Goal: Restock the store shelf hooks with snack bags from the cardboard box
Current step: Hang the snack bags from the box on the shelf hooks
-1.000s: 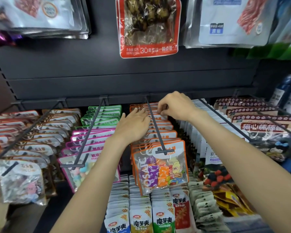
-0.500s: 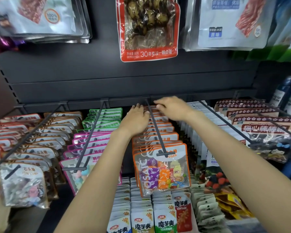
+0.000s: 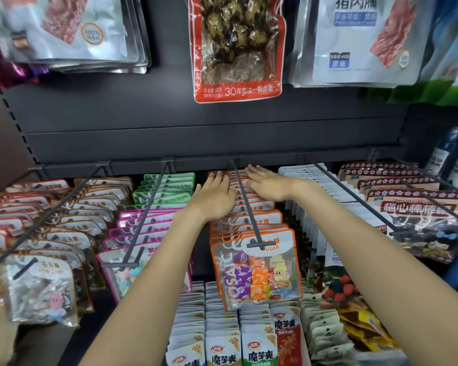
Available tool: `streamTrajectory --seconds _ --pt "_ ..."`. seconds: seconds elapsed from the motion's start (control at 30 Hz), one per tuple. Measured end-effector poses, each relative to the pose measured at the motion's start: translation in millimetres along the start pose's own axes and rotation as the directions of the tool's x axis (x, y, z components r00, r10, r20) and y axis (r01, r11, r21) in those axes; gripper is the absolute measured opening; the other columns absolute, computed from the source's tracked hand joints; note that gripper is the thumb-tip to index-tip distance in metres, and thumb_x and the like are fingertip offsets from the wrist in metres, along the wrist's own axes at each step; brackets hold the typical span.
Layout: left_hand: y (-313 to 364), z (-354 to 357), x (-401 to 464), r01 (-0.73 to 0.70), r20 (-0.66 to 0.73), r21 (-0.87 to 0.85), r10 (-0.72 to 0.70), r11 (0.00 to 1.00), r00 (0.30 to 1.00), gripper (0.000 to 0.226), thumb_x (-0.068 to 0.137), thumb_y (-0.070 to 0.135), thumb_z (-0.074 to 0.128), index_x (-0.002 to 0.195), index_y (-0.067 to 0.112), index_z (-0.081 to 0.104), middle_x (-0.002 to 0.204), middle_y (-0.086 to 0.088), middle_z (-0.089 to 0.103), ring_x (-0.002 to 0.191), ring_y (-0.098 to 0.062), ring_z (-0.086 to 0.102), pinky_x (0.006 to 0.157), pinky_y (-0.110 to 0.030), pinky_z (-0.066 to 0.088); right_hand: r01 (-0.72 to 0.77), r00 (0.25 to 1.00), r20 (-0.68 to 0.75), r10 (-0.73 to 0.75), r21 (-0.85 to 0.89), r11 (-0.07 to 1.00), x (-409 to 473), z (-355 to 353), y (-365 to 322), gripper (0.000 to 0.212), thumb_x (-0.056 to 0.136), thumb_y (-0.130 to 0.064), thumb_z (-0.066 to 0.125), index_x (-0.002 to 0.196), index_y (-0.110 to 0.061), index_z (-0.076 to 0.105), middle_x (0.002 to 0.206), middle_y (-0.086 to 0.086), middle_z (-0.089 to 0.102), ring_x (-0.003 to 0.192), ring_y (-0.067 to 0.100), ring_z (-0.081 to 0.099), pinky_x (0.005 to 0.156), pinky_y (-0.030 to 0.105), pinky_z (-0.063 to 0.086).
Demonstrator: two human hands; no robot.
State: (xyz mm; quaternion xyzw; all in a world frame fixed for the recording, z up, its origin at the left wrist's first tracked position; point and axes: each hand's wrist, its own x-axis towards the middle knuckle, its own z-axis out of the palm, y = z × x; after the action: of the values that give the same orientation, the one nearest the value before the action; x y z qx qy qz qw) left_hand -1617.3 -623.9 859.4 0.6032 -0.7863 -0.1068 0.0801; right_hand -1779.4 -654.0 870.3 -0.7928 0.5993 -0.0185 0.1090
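A: Going left to right, what's on the hooks?

B: Silver candy bags at the far left, then pink bags with green ones behind, then the orange snack bags on the middle hook, a white row, and plum candy bags at the right.

A: And the hands?

B: The left hand lies flat on the orange row just left of the hook rod, fingers straight, gripping nothing. The right hand lies the same way just right of the rod, near the back wall. Both press on the bag tops; neither pinches a bag.

A: So the step?

B: It looks like packing the orange row along the hook. Done well, I'd say, means equal pressure on both sides of the rod so the bags slide squarely, with their hang holes staying threaded and the front bag short of the hook's tip.

A: What can't you make out?

B: The cardboard box isn't in view, so I can't tell how much stock remains. The fingertips blur against the rearmost bags. The top-row packets are cut off by the frame edge, and the bottom packets are too.
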Motion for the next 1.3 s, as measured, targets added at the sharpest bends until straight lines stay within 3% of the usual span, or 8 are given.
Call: streamTrajectory --seconds 0.27,0.5,0.57,0.67,0.77,1.03,1.2,1.3 --pt "2.3 -4.9 -4.3 -0.003 -0.021 -0.021 0.003 1.0 1.0 0.054 0.105 0.03 0.016 0.154 0.011 0.004 0.162 -0.004 -0.006 0.149 -0.018 -0.008 0.119 -0.042 -0.001 -0.006 1.0 0.013 0.006 -0.003 1.0 -3.3 -2.9 -5.4 0.056 0.106 -0.039 0.015 0.154 -0.014 0.002 0.163 0.003 -0.004 0.149 0.016 -0.006 0.122 0.038 0.0" --pt "16.4 -15.3 -85.5 -0.19 -0.397 -0.456 -0.008 0.869 0.918 0.045 0.103 0.021 0.035 0.148 0.02 0.035 0.154 0.002 0.034 0.14 -0.016 0.033 0.116 -0.028 0.022 0.156 0.956 -0.27 -0.113 0.147 0.977 -77.4 -6.6 -14.8 0.05 0.106 -0.029 0.026 0.154 -0.016 0.017 0.161 -0.004 0.013 0.147 0.008 0.01 0.113 0.016 0.005" --pt "17.9 -7.1 -108.6 -0.256 -0.429 -0.46 0.039 0.85 0.902 0.044 0.102 0.018 0.038 0.146 0.021 0.038 0.153 0.008 0.033 0.142 -0.006 0.025 0.115 -0.019 0.015 0.216 0.931 -0.343 -0.124 0.243 0.946 -104.0 3.1 -16.7 0.048 0.106 -0.026 0.03 0.153 -0.02 0.024 0.159 -0.011 0.017 0.144 0.0 0.012 0.105 0.004 0.005" --pt "16.6 10.2 -112.0 -0.24 -0.29 -0.425 0.12 0.873 0.949 0.047 0.104 0.025 0.034 0.15 0.023 0.025 0.158 0.013 0.012 0.145 0.002 0.001 0.111 -0.014 -0.001 0.249 0.926 -0.362 -0.102 0.387 0.888 -123.4 24.8 -22.0 0.049 0.105 -0.027 0.032 0.153 -0.024 0.021 0.159 -0.017 0.009 0.143 -0.006 0.002 0.098 -0.005 -0.002" --pt "15.1 23.6 -106.3 -0.176 -0.182 -0.408 0.11 0.896 0.977 0.051 0.104 0.032 0.029 0.152 0.023 0.015 0.16 0.012 -0.002 0.145 -0.001 -0.011 0.11 -0.018 -0.006 0.227 0.948 -0.309 -0.079 0.48 0.847 -123.9 46.1 -23.1 0.051 0.105 -0.027 0.033 0.153 -0.023 0.017 0.16 -0.014 0.002 0.142 -0.008 -0.003 0.103 0.002 -0.005" --pt "13.0 29.8 -107.6 -0.128 -0.215 -0.481 0.025 0.867 0.976 0.053 0.102 0.032 0.036 0.152 0.024 0.019 0.16 0.011 0.006 0.146 0.0 -0.002 0.111 -0.019 0.0 0.239 0.905 -0.423 0.037 0.58 0.779 -129.9 64.1 -25.4 0.053 0.101 -0.036 0.041 0.151 -0.033 0.024 0.16 -0.019 0.009 0.139 -0.01 0.009 0.115 0.022 0.014" --pt "23.6 39.6 -119.0 -0.161 -0.306 -0.751 -0.12 0.641 0.944 0.057 0.101 0.024 0.044 0.151 0.033 0.019 0.159 0.018 0.009 0.144 0.002 0.009 0.118 -0.027 0.015 0.318 0.87 -0.453 0.195 0.818 0.48 -139.8 82.5 -34.1 0.065 0.091 -0.043 0.052 0.15 -0.036 0.025 0.128 -0.042 0.037 0.117 -0.025 0.037 0.102 0.012 0.036" --pt "29.4 44.4 -123.1 -0.192 -0.318 -0.839 -0.171 0.509 0.933 0.058 0.101 0.019 0.044 0.152 0.032 0.02 0.158 0.019 0.013 0.138 0.006 0.018 0.107 -0.013 0.024 0.327 0.876 -0.424 0.232 0.873 0.361 -140.9 93.6 -39.6 0.074 0.084 -0.047 0.054 0.15 -0.039 0.021 0.119 -0.046 0.039 0.12 -0.016 0.043 0.108 0.027 0.039"
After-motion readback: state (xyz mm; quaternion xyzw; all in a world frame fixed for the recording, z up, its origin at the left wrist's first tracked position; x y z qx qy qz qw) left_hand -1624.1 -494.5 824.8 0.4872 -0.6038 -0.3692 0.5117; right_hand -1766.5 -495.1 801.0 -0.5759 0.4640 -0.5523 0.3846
